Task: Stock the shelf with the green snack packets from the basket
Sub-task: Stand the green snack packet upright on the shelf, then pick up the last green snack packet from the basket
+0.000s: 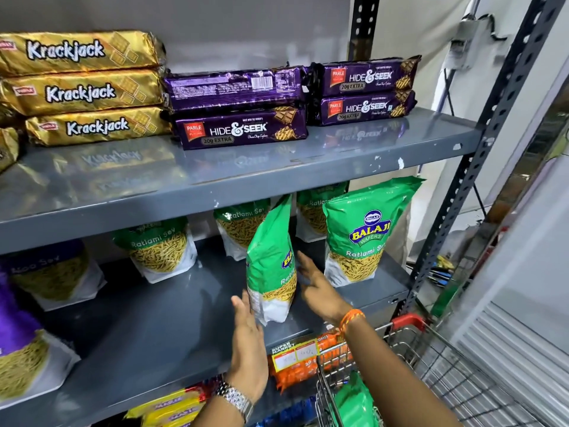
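A green Balaji Ratlami Sev packet stands upright, turned edge-on, on the middle grey shelf. My left hand is flat against its lower left side, fingers apart. My right hand is open beside its right face, fingers spread, touching or nearly touching it. A second green packet stands facing front just to the right. Several more green packets line the back of the shelf. Another green packet lies in the wire basket at lower right.
The upper shelf carries gold Krackjack packs and purple Hide & Seek packs. Purple sev packets stand at the left of the middle shelf. Orange packs and yellow packs sit below. A slotted upright frames the right side.
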A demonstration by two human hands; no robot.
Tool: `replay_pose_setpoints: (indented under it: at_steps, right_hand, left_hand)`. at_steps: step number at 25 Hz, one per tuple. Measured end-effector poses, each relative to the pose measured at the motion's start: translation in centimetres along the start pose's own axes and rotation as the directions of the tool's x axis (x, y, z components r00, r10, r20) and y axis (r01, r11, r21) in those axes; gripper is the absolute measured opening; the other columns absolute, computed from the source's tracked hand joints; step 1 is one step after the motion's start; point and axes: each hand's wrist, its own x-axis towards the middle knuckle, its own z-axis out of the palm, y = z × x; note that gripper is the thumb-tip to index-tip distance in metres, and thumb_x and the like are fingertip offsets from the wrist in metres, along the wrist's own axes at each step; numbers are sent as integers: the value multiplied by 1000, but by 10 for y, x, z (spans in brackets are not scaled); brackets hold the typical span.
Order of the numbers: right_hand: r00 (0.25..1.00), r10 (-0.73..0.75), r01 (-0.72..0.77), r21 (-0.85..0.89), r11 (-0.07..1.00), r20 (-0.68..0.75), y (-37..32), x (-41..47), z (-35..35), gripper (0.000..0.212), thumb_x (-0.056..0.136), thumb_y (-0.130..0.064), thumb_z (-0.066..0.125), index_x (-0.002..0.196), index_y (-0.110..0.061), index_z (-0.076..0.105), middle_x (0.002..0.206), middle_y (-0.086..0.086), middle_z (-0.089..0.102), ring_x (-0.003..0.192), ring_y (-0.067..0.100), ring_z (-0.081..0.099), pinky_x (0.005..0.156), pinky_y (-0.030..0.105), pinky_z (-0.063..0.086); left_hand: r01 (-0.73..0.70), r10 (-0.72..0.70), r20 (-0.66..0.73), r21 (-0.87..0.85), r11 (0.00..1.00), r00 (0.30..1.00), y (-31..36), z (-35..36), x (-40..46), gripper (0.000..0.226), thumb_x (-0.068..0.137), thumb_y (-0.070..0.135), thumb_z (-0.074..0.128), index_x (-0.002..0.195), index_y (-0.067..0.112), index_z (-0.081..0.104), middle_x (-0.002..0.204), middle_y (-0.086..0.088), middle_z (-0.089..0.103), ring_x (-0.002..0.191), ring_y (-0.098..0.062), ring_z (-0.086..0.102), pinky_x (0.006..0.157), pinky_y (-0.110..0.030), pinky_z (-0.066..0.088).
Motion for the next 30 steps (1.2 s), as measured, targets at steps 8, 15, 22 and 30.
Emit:
replay_pose_setpoints:
  at_steps: [8,15,22,30]
  right_hand:
    - [982,-115,96,-131,987,-150,8,-26,21,94,70,-2,43,157,-27,18,162,-2,28,150,11,22,128,38,15]
    - [991,122,-116,102,988,-52,35,-85,-37,77,88,15,48,151,-25,29,152,-15,38,140,1,38,94,9,44]
    - [863,457,-366,355,860,-216,170,-184,-129,50,88,7,60,135,-9,55,141,13,59,130,30,56,98,32,54]
    - [776,631,-624,151,766,6,314,-234,-77,73,74,-4,84,133,-25,47,130,-6,56,125,17,51,108,41,46]
  left_hand:
    - [82,-81,-40,12,997,996,15,-1,61,81,95,64,19,154,9,25,162,-11,26,151,-27,23,123,-43,18]
    - [113,-116,-261,-27,993,958,14,2,22,68,100,57,18,154,18,31,160,1,32,149,-18,27,121,-35,14]
    - [343,-345,-199,-44,938,918,-91,90,-54,43,104,34,34,132,12,57,133,-10,59,115,-18,53,91,-27,39]
    - [121,-479,8,964,238,878,-232,144,-8,73,76,50,66,133,6,55,133,-18,60,124,-33,57,98,-38,49]
